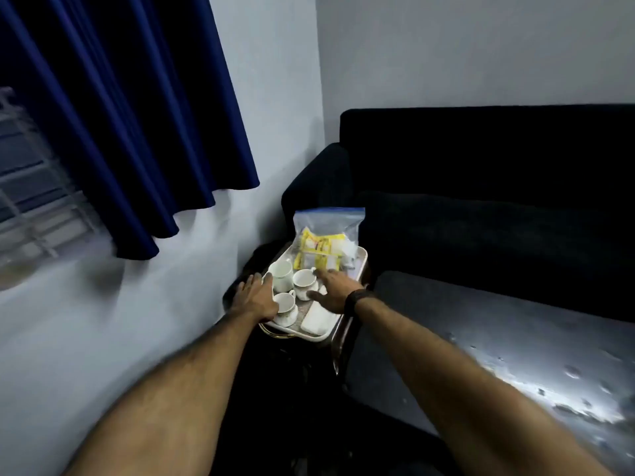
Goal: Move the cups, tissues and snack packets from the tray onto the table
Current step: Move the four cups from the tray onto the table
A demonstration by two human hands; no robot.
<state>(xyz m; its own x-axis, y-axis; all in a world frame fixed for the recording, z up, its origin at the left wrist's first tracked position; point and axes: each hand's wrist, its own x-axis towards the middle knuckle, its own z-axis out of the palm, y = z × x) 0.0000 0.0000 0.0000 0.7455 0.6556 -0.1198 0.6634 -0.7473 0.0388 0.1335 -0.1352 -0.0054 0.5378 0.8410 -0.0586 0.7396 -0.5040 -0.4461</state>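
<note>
Dark side table (338,341) beside sofa (481,187): tray (360,257) holds three cups. Left hand (256,298) and right hand (338,290), fingers spread, flank them, grasping nothing.

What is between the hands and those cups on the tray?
Nothing visible. The left hand hangs by the tray's left edge, next to the nearest cup. The right hand hovers just right of the middle cup, fingers spread.
</note>
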